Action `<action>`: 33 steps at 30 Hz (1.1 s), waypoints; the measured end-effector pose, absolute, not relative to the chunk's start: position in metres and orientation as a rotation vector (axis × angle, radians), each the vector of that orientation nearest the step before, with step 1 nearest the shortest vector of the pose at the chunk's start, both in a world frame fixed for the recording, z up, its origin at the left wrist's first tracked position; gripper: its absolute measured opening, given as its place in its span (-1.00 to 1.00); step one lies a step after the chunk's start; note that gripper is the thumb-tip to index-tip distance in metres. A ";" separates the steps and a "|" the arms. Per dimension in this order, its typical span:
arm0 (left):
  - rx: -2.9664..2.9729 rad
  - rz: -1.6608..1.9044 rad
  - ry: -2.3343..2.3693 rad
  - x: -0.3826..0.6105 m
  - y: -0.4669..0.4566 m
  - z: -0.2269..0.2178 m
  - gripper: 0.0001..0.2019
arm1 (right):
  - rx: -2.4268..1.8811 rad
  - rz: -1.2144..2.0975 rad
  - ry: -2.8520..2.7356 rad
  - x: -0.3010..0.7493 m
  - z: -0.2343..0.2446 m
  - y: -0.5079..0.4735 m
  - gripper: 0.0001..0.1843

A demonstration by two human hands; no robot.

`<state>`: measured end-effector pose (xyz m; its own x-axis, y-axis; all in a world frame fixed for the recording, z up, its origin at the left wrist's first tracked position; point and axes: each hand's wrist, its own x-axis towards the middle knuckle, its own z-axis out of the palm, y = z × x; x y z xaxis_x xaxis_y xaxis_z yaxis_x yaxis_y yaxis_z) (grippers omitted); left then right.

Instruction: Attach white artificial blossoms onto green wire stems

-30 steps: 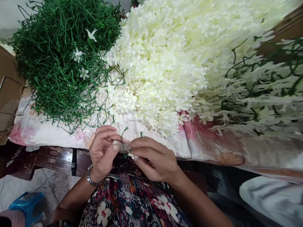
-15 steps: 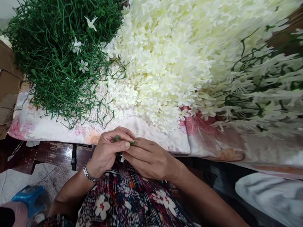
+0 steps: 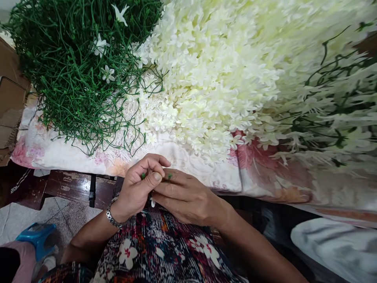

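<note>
Well, left hand (image 3: pixel 141 182) and right hand (image 3: pixel 190 198) pinch a thin green stem (image 3: pixel 170 177) beside the floral-clothed desk (image 3: pixel 212 173); a blue plastic stool (image 3: pixel 39 237) stands left.

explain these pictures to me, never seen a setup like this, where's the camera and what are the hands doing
There is no machine here, just a person's two bare hands. The camera is worn on that person's head, looking forward and down, so you see roughly what they see.

On a flowered cloth lie a heap of green stems on the left, a big pile of creamy white flowers in the middle, and white flowers mixed with green stems on the right.

The left hand and right hand meet in front of the body, fingers closed around a small green-and-white piece. The fingers hide most of it.
</note>
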<state>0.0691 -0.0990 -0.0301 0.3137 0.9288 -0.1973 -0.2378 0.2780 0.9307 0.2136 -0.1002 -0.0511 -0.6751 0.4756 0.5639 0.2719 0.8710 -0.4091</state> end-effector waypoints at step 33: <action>1.489 1.040 1.109 0.066 -0.097 -0.042 -0.85 | -1.004 0.634 -1.701 0.223 -0.035 -0.102 -0.72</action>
<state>0.0664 -0.0972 -0.0419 0.2198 0.9722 0.0808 0.1425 -0.1139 0.9832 0.2226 -0.1020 -0.0354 -0.1353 0.8560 0.4989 0.3208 0.5143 -0.7954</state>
